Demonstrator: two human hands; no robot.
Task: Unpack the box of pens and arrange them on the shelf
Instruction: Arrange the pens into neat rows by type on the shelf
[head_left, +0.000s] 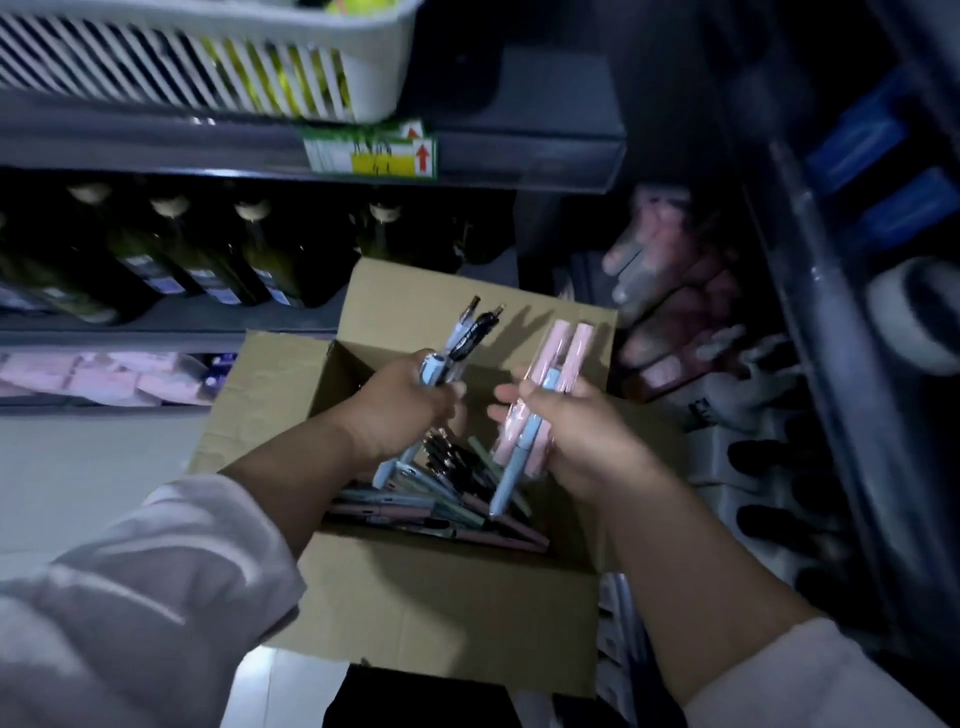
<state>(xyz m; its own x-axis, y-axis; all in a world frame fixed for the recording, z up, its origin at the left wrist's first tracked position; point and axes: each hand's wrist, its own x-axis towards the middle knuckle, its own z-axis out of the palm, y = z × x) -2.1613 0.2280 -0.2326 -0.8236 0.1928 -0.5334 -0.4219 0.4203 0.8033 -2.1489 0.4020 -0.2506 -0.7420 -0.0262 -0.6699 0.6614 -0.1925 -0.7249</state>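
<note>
Head-worn wide-angle view, facing down and forward, close above box (441, 597)

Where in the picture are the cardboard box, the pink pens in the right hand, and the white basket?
cardboard box (441, 613), head view, near front wall
pink pens (560, 348), head view, upper end of one pen
white basket (208, 26), head view, top rim

pens (441, 499) in box (441, 597), bottles (208, 260) on shelf (171, 319) behind-left, basket (208, 57) above
</note>
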